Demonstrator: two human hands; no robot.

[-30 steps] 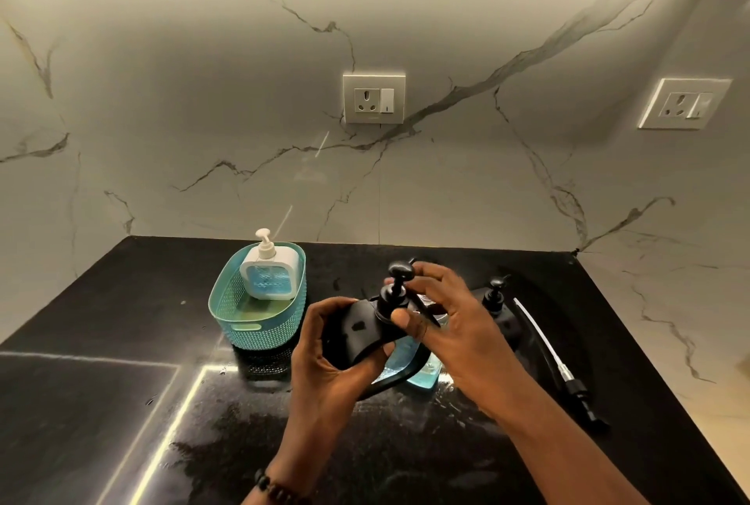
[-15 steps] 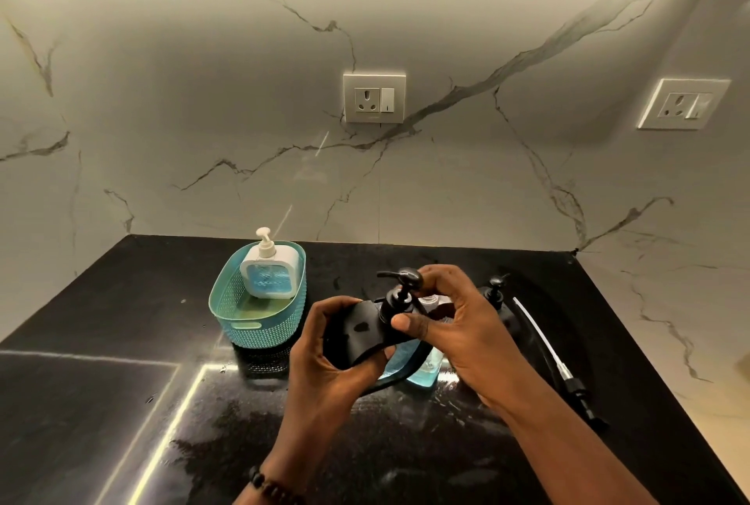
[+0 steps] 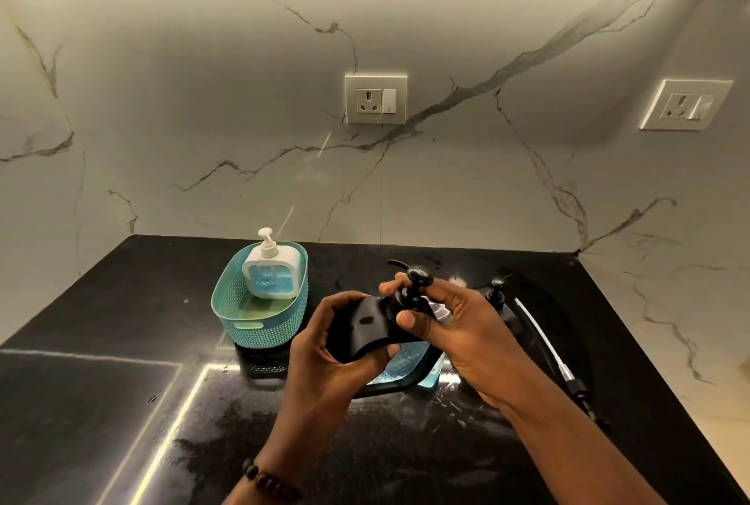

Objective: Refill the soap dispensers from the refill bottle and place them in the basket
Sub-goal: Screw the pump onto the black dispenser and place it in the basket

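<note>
Head view: left hand (image 3: 324,346) clasps the black glossy soap dispenser (image 3: 361,328), right hand (image 3: 454,326) pinches its pump collar (image 3: 406,301) — probably slippery, best held round the body.

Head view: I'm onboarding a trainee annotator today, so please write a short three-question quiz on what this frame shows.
1. True or false: the white dispenser stands inside the teal basket.
2. Which hand grips the body of the black dispenser? A) left hand B) right hand C) neither
3. Fill in: the right hand pinches the black dispenser's ____.

Key:
1. True.
2. A: the left hand wraps the body.
3. Pump; its nozzle points left.
</note>
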